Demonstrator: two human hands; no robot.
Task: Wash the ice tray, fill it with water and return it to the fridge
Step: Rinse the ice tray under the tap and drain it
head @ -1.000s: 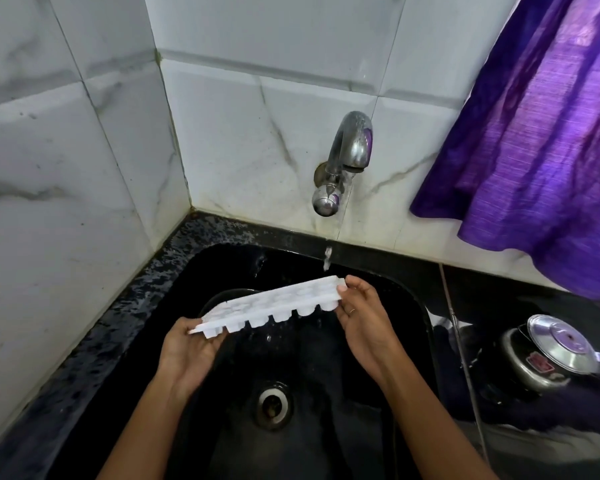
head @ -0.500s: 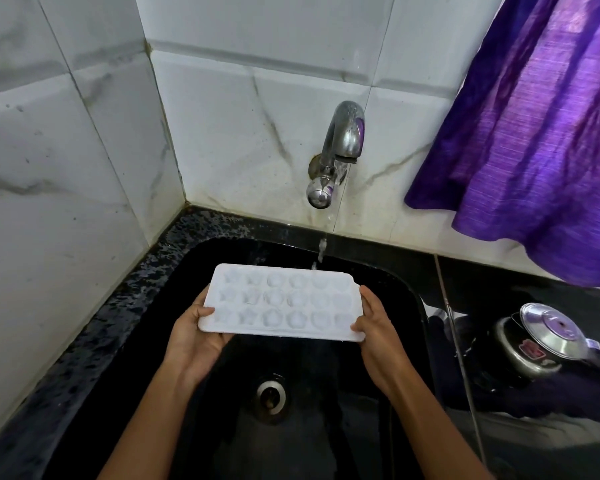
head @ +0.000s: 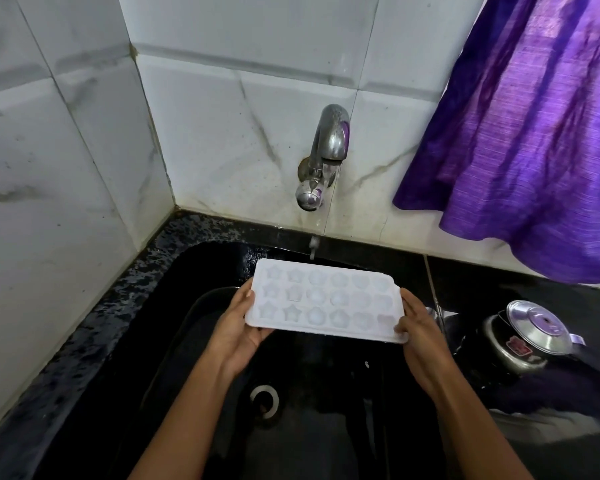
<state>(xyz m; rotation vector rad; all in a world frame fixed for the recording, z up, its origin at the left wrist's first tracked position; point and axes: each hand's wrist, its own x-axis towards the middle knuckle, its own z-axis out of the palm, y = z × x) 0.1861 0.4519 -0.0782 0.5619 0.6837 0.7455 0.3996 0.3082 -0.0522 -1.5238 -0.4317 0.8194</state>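
Both hands hold a white plastic ice tray [head: 326, 301] with star-shaped and round moulds, cavity side up and roughly level, over a black basin sink [head: 205, 258]. The left hand [head: 238, 332] clasps the tray's left short edge, thumb on top and fingers curled underneath; the right hand [head: 420, 336] grips the right short edge the same way, thumb pressed on the near corner. Between the two grips, below the tray, sits the round metal drain [head: 264, 400] in the wet sink floor. Beyond the grips, a chrome wall tap [head: 321, 161] juts from white marble-patterned wall tiles [head: 222, 133], and a thin stream of water [head: 313, 245] falls just at the tray's far edge. The tiles meet in a corner to the left of the left hand, above a speckled black stone counter rim [head: 84, 327]. Right of the right hand, a steel pressure cooker [head: 527, 336] stands on the dark counter, and a purple cloth [head: 534, 133] hangs above it.
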